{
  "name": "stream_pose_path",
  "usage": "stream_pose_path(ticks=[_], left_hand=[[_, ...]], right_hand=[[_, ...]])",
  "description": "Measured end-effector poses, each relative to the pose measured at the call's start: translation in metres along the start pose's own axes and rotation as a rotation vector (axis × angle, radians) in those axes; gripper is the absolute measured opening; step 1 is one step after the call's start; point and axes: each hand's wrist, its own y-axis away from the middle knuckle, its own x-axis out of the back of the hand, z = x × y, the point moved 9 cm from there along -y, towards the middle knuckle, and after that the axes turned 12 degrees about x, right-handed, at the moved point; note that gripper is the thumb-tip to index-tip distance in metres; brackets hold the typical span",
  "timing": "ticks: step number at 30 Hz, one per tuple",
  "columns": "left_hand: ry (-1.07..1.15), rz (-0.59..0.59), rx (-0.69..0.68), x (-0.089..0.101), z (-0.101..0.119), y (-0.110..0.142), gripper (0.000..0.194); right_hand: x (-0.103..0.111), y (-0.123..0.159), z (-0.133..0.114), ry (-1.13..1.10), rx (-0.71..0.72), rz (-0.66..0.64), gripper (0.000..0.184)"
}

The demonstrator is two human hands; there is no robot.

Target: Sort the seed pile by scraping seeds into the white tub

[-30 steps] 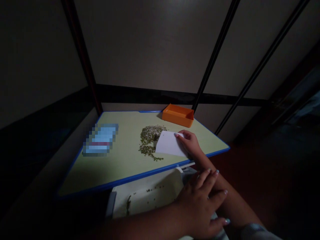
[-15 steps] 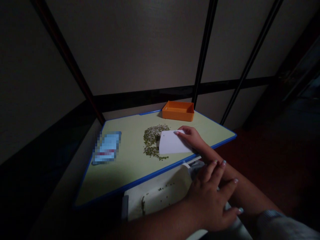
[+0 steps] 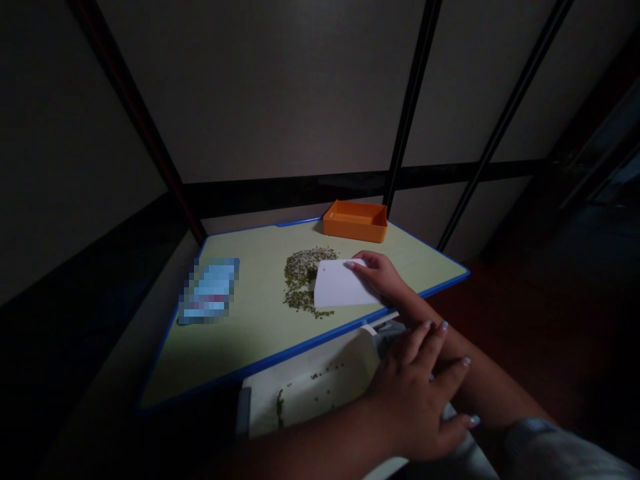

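My right hand (image 3: 381, 275) pinches a white card (image 3: 345, 283) between thumb and fingers. The card is tilted over the front of the table, its left edge against a spread of small green grains or beans (image 3: 306, 267) with some whitish ones among them. Below, my left hand (image 3: 420, 390) reaches across in front of my right forearm, its fingers spread and holding nothing. Under that hand and the table's front edge sits a white bin (image 3: 265, 400) with a few scattered green grains inside. My left arm covers part of the bin.
An orange open box (image 3: 355, 230) stands at the back of the pale green, blue-edged table (image 3: 250, 347). A blurred light-blue packet (image 3: 210, 290) lies at the left edge. Dark panelled doors (image 3: 280, 93) rise behind the table.
The whole scene has shifted slightly left in view. Both hands, the card and the grains keep nearly the same places relative to each other.
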Motion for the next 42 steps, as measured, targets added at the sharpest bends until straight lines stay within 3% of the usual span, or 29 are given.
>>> stream_pose_path(ticks=[13, 17, 23, 42], left_hand=[[0.008, -0.006, 0.012, -0.0009, -0.0017, 0.0006, 0.066], [0.018, -0.010, 0.006, -0.0009, -0.0009, 0.0004, 0.068], [0.009, 0.000, 0.010, -0.0021, -0.0009, 0.0005, 0.069], [0.004, 0.001, 0.011, -0.0011, -0.0011, 0.0007, 0.068]], right_hand=[[-0.0033, 0.0027, -0.0064, -0.031, -0.002, -0.037, 0.035], [0.0002, 0.0007, -0.0076, 0.038, 0.017, 0.003, 0.035], [-0.0028, -0.0029, -0.0064, 0.172, 0.045, -0.037, 0.038], [-0.0062, 0.0003, -0.0067, 0.030, 0.005, -0.074, 0.039]])
